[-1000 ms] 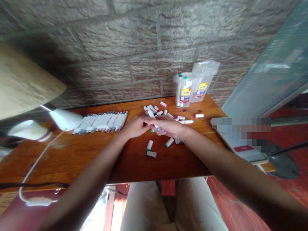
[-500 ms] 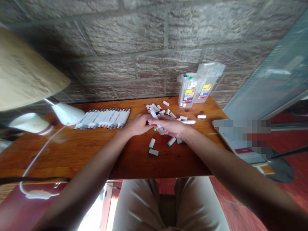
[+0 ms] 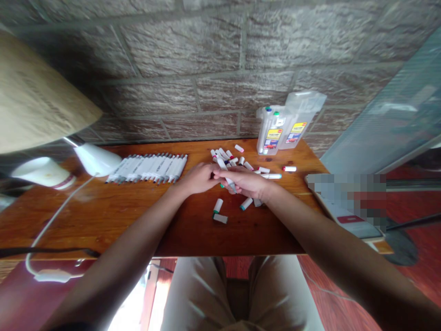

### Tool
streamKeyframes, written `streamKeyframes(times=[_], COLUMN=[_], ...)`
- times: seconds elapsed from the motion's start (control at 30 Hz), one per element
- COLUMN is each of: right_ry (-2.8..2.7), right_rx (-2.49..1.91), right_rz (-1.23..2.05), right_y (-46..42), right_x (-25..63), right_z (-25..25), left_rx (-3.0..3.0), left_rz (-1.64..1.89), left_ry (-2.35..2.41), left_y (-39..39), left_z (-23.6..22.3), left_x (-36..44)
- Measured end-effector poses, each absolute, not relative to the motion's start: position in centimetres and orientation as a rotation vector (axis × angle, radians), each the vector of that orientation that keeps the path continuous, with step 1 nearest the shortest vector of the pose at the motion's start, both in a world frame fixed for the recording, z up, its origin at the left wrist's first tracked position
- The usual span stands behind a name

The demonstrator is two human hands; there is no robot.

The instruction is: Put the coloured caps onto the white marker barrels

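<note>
A white and grey marker (image 3: 226, 173) slants between my hands above the table. My right hand (image 3: 251, 181) is closed on it from the right. From the left, my left hand (image 3: 200, 178) meets it with bent fingers pressed at its side; their tips are partly hidden. Loose caps and markers lie behind and under the hands, among them a white marker with a light blue end (image 3: 271, 176). Nearer me rest a white and green cap (image 3: 218, 206) and a grey cap (image 3: 220, 219). Left of my left hand, several white markers (image 3: 148, 169) lie side by side in a row.
An opened clear plastic marker case (image 3: 271, 138) stands by the stone wall (image 3: 220, 96), with a few markers inside. A lamp (image 3: 96, 158) and a paper cup (image 3: 44, 174) are at the left. A partly blurred flat device (image 3: 341, 202) lies at the table's right edge.
The whole view has shifted slightly, so the things on the table appear a little further right. Both hands keep nearly the same hold around the marker.
</note>
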State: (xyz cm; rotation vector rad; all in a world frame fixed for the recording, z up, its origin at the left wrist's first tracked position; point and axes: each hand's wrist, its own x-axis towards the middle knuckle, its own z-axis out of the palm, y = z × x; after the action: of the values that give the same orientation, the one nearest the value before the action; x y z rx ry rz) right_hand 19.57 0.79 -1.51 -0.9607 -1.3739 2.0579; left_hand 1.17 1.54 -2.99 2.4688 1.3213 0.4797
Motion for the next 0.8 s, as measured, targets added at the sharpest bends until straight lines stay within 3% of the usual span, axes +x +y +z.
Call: streamKeyframes(times=[0.8], right_ry=[-1.394], right_rx=[-1.001], right_rz=[2.022], right_y=[1.05], right_x=[19.58], right_z=[-2.04], left_rx=[2.461], left_rz=[0.456], left_ry=[1.298], left_y=[1.64], left_z=[-2.97], left_x=[1.16])
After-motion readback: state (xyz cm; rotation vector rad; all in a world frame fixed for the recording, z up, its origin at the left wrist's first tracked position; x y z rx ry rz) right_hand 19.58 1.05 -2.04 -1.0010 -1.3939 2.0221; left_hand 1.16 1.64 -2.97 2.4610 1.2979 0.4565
